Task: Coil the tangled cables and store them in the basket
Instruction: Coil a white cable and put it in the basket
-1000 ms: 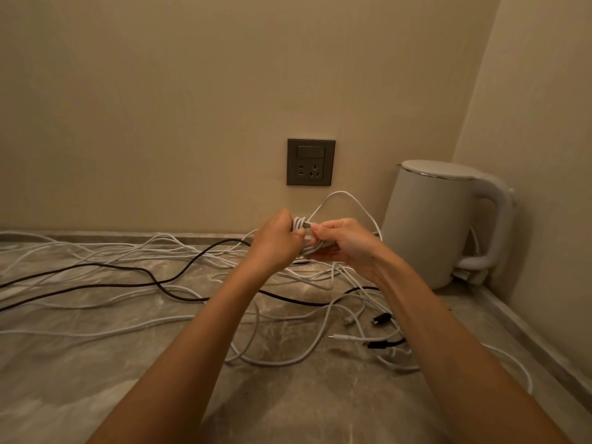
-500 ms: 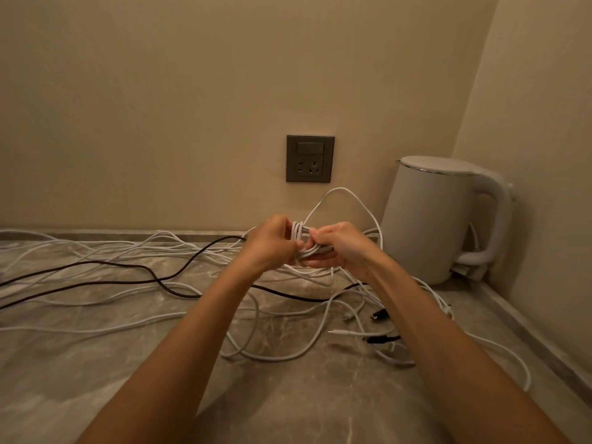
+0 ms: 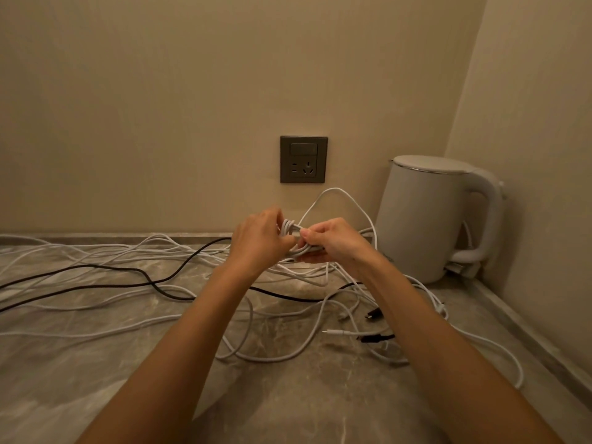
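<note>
Above the marble counter (image 3: 96, 379), left hand (image 3: 259, 240) and right hand (image 3: 333, 241), curled, apparently grip the white coil (image 3: 290, 227).

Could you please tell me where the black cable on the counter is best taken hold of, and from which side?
Probably pinch the black cable from above on its left stretch, where it lies flat on the countertop with bare stone beside it; farther right it crosses the white cables.

White kettle (image 3: 426, 219) near grey wall socket (image 3: 303, 159), on marble counter (image 3: 96, 363).
</note>
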`<state>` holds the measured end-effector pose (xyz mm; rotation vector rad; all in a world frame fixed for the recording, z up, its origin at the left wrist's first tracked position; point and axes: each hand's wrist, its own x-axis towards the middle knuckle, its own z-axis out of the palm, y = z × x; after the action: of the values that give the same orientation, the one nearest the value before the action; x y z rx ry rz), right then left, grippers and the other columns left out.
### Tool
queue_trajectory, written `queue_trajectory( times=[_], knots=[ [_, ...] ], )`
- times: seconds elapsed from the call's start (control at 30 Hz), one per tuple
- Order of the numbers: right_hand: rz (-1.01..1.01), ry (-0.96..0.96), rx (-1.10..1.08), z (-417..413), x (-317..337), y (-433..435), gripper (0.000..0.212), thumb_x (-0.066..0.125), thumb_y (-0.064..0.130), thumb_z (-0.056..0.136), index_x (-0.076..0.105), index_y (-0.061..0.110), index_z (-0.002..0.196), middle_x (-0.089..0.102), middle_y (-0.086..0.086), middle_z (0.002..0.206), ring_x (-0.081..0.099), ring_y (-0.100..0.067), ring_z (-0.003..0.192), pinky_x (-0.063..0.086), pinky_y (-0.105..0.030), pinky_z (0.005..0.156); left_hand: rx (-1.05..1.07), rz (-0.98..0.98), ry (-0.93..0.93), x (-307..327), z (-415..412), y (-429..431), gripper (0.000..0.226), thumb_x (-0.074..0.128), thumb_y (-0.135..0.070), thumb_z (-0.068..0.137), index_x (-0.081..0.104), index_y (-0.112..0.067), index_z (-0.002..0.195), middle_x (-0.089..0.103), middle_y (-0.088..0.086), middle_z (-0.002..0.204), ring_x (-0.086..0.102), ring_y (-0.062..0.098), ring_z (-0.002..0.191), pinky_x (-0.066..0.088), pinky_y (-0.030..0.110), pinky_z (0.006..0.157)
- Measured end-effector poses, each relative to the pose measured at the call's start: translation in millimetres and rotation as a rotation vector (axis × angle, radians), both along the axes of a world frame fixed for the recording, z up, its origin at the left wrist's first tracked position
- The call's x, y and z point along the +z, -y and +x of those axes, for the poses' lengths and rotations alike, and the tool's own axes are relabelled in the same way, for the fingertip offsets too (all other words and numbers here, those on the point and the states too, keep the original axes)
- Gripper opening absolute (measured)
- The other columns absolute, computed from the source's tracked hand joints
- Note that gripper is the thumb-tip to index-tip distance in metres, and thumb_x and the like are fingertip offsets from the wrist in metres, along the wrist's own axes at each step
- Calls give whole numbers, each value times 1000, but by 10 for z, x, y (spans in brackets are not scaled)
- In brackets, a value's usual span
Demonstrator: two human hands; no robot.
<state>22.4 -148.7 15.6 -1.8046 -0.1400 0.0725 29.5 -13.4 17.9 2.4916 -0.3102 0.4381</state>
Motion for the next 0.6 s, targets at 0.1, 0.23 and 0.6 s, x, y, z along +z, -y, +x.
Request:
queue_trajectory(
  times=[0.1, 0.23, 0.6],
  knots=[
    [37, 4, -47, 0, 16, 66, 28, 50, 10, 96, 61, 0, 73, 60, -12, 74, 62, -17, 65, 54, -17, 55, -174, -152, -144, 39, 2, -45, 16, 55, -23, 91, 54, -13, 103, 59, 0, 83, 65, 22, 74, 57, 40, 72],
    [154, -23, -59, 13, 23, 111, 26, 51, 7, 95, 62, -2, 74, 62, -13, 75, 63, -17, 67, 56, -20, 58, -251, -312, -193, 84, 5, -96, 23, 48, -8, 94, 57, -3, 114, 60, 5, 80, 63, 15, 66, 57, 23, 61],
    [325, -10, -153, -13, 74, 47, 27, 50, 5, 95, 62, -2, 72, 65, -12, 71, 66, -15, 59, 58, -24, 58, 5, 222, 30, 75, -119, 53, 21, 43, -2, 93, 50, -4, 112, 57, 16, 110, 51, 30, 97, 39, 33, 77]
  ],
)
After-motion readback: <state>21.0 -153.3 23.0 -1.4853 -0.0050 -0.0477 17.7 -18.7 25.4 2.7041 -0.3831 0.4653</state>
